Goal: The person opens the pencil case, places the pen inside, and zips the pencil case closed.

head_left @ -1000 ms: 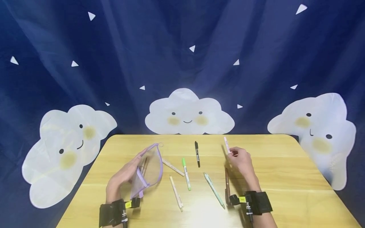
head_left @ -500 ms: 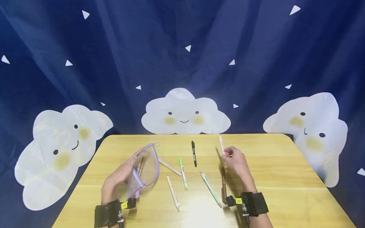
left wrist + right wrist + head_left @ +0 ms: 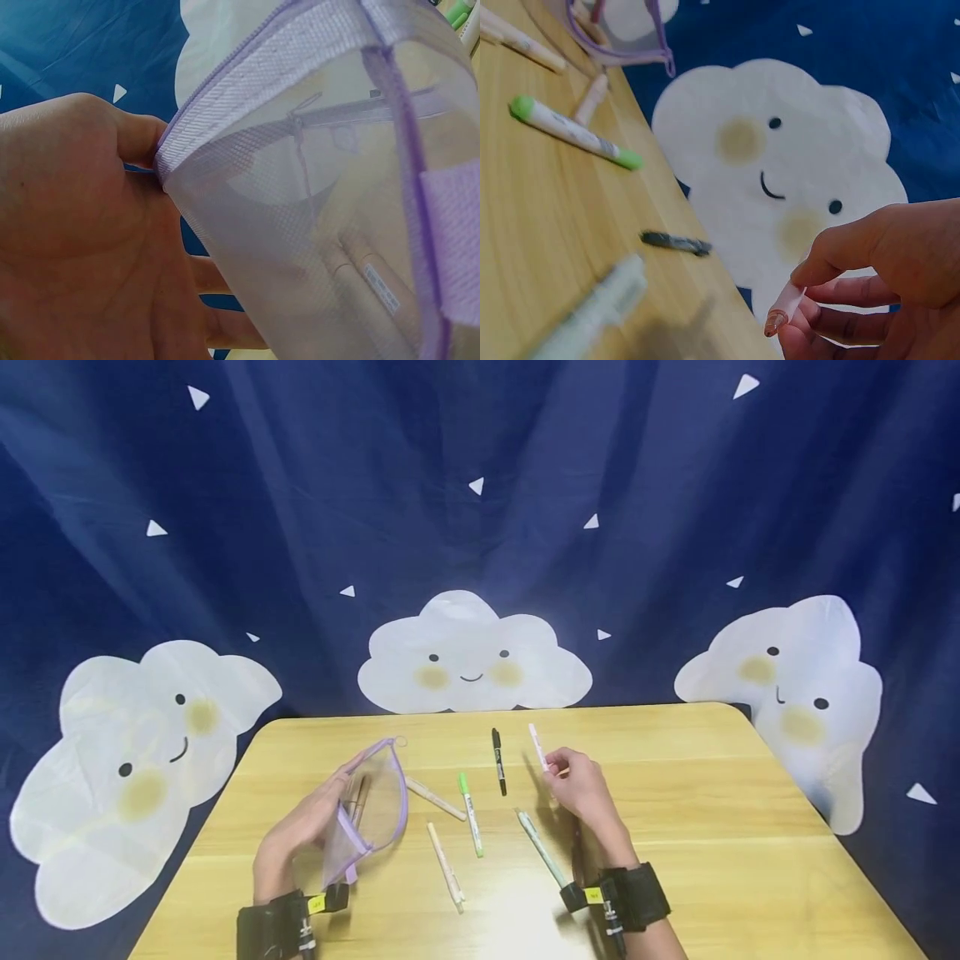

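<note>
My left hand (image 3: 303, 827) grips the edge of a see-through mesh pencil pouch (image 3: 384, 806) with lilac trim, thumb and fingers on either side of its rim in the left wrist view. The pouch gapes at the top, tilted up off the tabletop. Inside it, brownish pens (image 3: 375, 281) show through the mesh. My right hand (image 3: 583, 785) pinches a slim pale pink-white pen (image 3: 536, 743) by its lower end, raised over the table right of a black marker (image 3: 498, 762). In the right wrist view the pen's clear brownish end (image 3: 775, 322) pokes out below the fingertips.
Between the hands lie a green-capped highlighter (image 3: 471, 817), a beige pen (image 3: 446, 864), a beige marker (image 3: 435, 798) by the pouch and a mint pen (image 3: 542, 847). A brown pen (image 3: 577, 852) is partly hidden by the right wrist. Behind the wooden table (image 3: 705, 793) hangs a blue cloud-print curtain (image 3: 420, 460).
My right hand has carried the pale pen leftward, closer to the black marker. The left hand keeps its hold on the pouch. The head view has swung slightly right.
</note>
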A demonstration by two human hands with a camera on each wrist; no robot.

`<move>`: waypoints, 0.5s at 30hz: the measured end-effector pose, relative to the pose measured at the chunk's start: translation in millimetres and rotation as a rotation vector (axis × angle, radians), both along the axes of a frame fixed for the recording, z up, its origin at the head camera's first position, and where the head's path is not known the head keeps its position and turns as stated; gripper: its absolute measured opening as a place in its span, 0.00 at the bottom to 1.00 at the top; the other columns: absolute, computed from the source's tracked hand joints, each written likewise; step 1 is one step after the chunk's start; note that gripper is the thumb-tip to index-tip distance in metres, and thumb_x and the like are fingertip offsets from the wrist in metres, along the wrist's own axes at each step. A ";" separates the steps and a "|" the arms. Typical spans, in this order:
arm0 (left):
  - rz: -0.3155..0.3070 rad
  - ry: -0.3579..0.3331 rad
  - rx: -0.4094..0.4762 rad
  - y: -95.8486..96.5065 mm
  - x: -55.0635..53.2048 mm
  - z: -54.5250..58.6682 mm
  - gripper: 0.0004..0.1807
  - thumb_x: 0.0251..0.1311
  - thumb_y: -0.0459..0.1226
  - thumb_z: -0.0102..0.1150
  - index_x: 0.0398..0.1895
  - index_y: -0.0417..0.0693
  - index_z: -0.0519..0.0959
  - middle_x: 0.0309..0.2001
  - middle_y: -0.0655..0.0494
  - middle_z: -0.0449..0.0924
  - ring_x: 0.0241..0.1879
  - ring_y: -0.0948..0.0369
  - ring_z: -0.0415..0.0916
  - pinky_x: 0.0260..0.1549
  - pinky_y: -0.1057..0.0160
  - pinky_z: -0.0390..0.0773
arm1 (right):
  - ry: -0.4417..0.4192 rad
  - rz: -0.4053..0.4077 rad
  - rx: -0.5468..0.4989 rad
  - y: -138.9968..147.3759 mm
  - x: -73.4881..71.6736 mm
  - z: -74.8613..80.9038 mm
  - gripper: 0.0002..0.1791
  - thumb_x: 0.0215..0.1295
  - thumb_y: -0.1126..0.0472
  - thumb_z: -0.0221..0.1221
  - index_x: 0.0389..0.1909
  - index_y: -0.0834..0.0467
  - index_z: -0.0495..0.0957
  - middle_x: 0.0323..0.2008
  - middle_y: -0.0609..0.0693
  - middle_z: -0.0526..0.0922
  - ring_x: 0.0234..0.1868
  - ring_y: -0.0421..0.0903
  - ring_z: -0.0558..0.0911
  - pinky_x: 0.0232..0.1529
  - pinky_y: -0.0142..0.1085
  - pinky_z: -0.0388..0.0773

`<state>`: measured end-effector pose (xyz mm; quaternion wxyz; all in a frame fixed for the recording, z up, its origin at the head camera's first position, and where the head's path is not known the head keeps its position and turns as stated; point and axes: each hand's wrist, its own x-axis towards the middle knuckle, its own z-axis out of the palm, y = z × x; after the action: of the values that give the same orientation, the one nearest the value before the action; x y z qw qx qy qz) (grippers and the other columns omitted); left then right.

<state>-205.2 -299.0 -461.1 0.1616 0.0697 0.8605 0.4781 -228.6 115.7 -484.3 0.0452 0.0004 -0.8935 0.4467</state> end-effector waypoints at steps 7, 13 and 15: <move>0.003 0.005 0.011 2.9 -2.3 -1.5 0.28 0.84 0.51 0.22 0.84 0.70 0.48 0.83 0.48 0.39 0.75 0.29 0.46 0.39 0.30 0.79 | 0.059 0.065 -0.016 -30.8 5.5 0.5 0.12 0.60 0.71 0.63 0.45 0.63 0.85 0.30 0.51 0.84 0.33 0.46 0.86 0.33 0.36 0.83; -0.040 0.060 0.018 2.1 -2.5 -2.0 0.28 0.85 0.49 0.21 0.84 0.66 0.48 0.83 0.48 0.40 0.76 0.33 0.44 0.49 0.25 0.72 | 0.030 0.164 -0.040 -64.2 13.4 10.6 0.18 0.61 0.73 0.62 0.53 0.65 0.84 0.33 0.51 0.85 0.32 0.45 0.84 0.31 0.33 0.83; -0.040 0.067 0.014 1.7 -2.8 -1.8 0.28 0.84 0.50 0.21 0.84 0.66 0.48 0.83 0.48 0.41 0.76 0.33 0.44 0.49 0.25 0.72 | 0.000 0.215 -0.070 -78.8 15.4 15.4 0.20 0.61 0.74 0.62 0.56 0.66 0.82 0.34 0.52 0.85 0.33 0.44 0.83 0.31 0.31 0.83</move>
<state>-208.1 -297.3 -462.9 0.1415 0.1039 0.8605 0.4782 -213.2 36.9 -469.0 -0.0028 0.0945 -0.8723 0.4798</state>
